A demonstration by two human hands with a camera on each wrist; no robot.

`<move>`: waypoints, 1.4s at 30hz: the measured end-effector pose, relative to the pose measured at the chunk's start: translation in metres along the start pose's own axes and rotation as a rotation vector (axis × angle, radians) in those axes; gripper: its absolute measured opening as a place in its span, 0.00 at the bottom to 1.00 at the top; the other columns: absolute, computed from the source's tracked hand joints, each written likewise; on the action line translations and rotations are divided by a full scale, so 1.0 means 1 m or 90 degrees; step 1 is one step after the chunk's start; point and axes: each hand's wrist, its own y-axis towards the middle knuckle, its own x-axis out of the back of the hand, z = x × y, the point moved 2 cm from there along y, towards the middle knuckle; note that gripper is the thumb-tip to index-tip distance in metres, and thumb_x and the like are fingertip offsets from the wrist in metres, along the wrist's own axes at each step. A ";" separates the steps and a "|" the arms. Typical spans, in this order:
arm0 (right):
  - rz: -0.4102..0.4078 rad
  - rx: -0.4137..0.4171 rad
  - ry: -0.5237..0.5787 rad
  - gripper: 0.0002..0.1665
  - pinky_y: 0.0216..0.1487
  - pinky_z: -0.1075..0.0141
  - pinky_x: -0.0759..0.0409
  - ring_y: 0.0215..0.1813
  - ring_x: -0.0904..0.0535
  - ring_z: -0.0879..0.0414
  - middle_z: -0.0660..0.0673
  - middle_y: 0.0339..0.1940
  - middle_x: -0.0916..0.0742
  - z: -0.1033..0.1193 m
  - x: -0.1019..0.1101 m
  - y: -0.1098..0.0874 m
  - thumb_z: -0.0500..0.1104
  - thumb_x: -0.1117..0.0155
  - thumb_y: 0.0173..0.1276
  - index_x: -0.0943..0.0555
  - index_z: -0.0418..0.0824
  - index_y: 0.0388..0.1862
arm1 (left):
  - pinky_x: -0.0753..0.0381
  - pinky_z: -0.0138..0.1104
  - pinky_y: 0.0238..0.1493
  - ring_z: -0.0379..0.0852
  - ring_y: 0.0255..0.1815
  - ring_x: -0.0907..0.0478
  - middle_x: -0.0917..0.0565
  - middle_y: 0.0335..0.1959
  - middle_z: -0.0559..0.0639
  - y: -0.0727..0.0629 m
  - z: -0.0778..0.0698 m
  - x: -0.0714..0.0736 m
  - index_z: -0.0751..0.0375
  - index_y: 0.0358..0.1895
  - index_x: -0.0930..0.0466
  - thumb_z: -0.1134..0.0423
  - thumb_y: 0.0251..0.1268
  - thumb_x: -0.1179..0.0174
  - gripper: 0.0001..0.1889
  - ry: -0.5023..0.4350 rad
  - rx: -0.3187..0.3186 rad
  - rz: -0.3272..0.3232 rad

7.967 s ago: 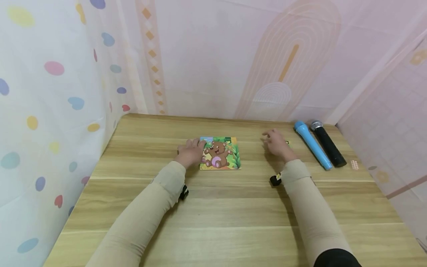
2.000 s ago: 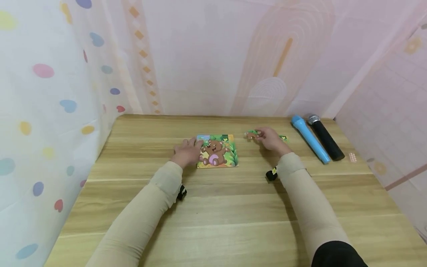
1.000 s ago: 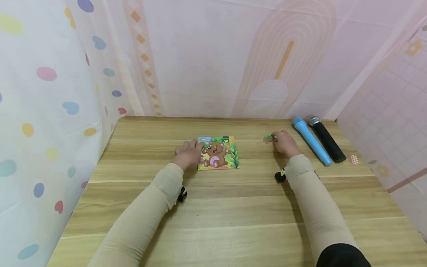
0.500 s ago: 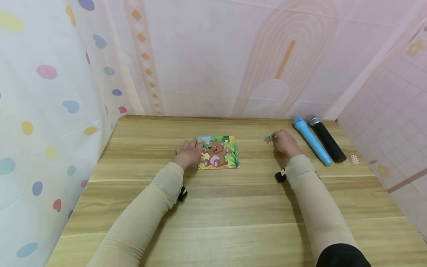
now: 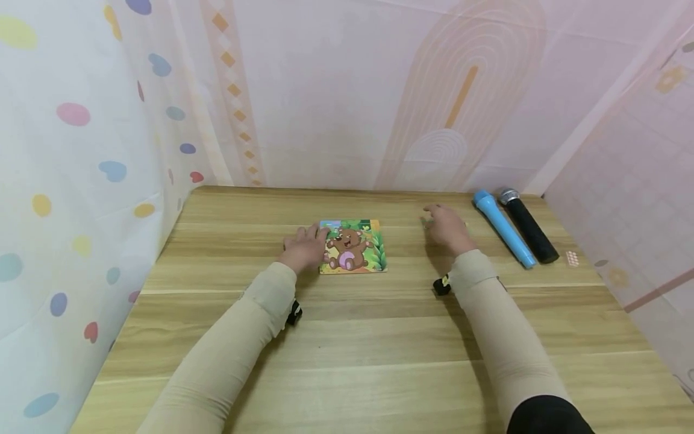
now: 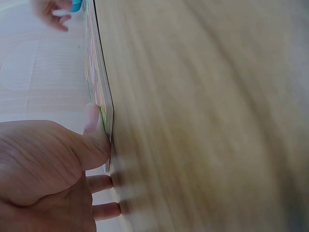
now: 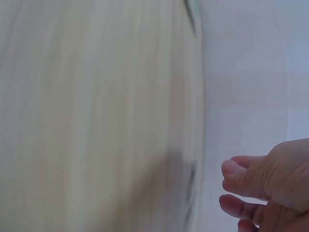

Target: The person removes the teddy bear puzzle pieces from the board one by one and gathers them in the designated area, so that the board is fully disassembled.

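Note:
A square bear jigsaw puzzle (image 5: 352,248) lies flat on the wooden table (image 5: 347,343) in the head view. My left hand (image 5: 305,248) rests at its left edge; the left wrist view shows the thumb (image 6: 95,137) against the puzzle's edge and fingertips on the tabletop. My right hand (image 5: 447,229) hovers low, to the right of the puzzle, with loosely bent fingers and nothing seen between them. Under it, small green and yellow bits show, mostly hidden by the hand. In the right wrist view, a blurred thin piece (image 7: 191,191) lies on the table beside the fingertips.
A blue microphone (image 5: 504,229) and a black microphone (image 5: 528,226) lie side by side at the back right. A small pink dotted patch (image 5: 572,258) is right of them. Patterned cloth (image 5: 325,90) hangs behind and on both sides.
The right hand picked up a bear puzzle piece, moved it rightward and tilted it. Now the piece has left its fingers, and the hand has shifted slightly left. The left hand stays put.

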 end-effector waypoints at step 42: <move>0.096 0.132 0.124 0.10 0.47 0.62 0.20 0.46 0.20 0.50 0.39 0.45 0.17 0.157 -0.079 0.027 0.37 0.33 0.72 0.19 0.31 0.47 | 0.38 0.66 0.64 0.64 0.78 0.53 0.57 0.83 0.62 -0.005 -0.001 0.003 0.66 0.81 0.59 0.52 0.78 0.46 0.42 -0.004 0.017 -0.004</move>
